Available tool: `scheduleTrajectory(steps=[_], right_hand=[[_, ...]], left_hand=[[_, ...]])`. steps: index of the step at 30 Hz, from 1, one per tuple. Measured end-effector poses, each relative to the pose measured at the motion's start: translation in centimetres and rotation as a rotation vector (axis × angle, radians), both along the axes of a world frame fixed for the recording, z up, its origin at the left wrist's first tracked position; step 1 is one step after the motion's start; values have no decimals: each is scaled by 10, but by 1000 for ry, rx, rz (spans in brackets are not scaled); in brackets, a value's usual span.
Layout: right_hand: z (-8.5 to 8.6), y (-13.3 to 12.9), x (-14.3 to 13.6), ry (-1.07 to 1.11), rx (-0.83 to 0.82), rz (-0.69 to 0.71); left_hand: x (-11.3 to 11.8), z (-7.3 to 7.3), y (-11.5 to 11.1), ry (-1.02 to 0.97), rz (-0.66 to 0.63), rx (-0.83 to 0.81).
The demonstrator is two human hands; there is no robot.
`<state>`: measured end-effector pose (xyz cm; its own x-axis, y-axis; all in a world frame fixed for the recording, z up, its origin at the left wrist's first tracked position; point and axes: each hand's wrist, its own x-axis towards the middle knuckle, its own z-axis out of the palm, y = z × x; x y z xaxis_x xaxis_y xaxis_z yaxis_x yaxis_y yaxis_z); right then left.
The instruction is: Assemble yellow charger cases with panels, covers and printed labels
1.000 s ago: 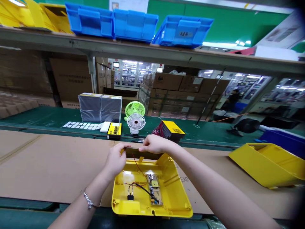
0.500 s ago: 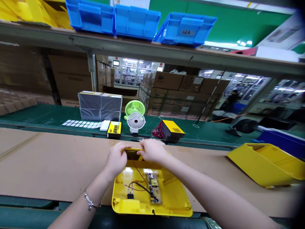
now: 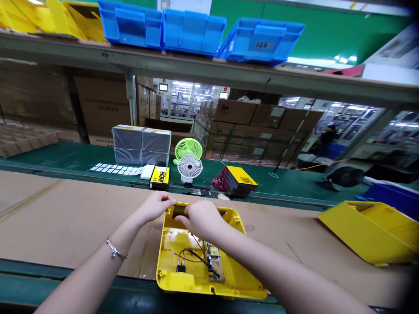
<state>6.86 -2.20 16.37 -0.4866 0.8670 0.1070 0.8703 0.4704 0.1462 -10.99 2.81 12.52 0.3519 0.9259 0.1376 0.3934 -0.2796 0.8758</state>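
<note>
A yellow plastic housing (image 3: pixel 183 281) lies with its open side up in front of me. Inside it are a circuit board (image 3: pixel 216 261), a black socket (image 3: pixel 180 267) and thin red and black wires (image 3: pixel 193 257). A dark flat panel (image 3: pixel 178 211) stands against the inner far wall, partly hidden by my right hand. My left hand (image 3: pixel 156 207) has its fingers pinched together at the housing's far left rim. My right hand (image 3: pixel 204 221) reaches over the housing, fingers curled and thumb at the panel; its fingertips are partly hidden.
Cardboard (image 3: pixel 81 226) covers the bench under the housing. Another yellow shell (image 3: pixel 363 231) lies at the right. Behind are a white fan (image 3: pixel 190 167), a green fan (image 3: pixel 188 148), a stack of yellow-topped panels (image 3: pixel 240 179) and wrapped grey blocks (image 3: pixel 140 146). Blue bins (image 3: pixel 193 32) line the overhead shelf.
Both hands held a yellow-edged flat panel over the far wall. Now the dark panel is lower, against that wall; my left hand has moved left to the rim and my right hand lower.
</note>
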Motion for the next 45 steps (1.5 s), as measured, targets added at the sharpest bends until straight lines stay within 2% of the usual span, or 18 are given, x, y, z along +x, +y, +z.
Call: scheduleTrajectory(steps=[5,10,14,18,21,23,27,29,32,34,36,38,40,42,45], right_hand=[[-9,4,-13,0,-67,146],[-5,4,-4,13,-168,218],[8,2,18,26,-236,201],[22,-2,45,137,-234,188],[21,-5,65,300,-68,141],[14,-5,78,284,73,36],[6,-7,96,164,125,-117],[11,-11,100,173,179,-113],[24,-19,101,181,373,-42],[27,-26,102,163,466,32],[23,-34,103,136,487,114],[13,-41,104,129,458,194],[0,-47,104,150,414,254],[-12,-50,103,169,387,268],[-25,-46,101,163,385,238]], left_hand=[[-6,19,9,170,-124,-39],[2,28,23,335,-137,-41],[11,26,31,432,-159,-40],[16,17,31,432,-134,24],[17,12,25,390,-107,43],[17,13,19,359,-94,50],[15,30,2,320,-75,117],[14,44,-7,318,-39,192],[12,65,-21,315,22,339],[9,72,-31,373,30,509],[5,67,-40,476,-13,683],[0,51,-46,554,-99,776],[-4,30,-50,570,-170,769],[-5,12,-53,590,-179,734],[1,-1,-57,631,-183,689]])
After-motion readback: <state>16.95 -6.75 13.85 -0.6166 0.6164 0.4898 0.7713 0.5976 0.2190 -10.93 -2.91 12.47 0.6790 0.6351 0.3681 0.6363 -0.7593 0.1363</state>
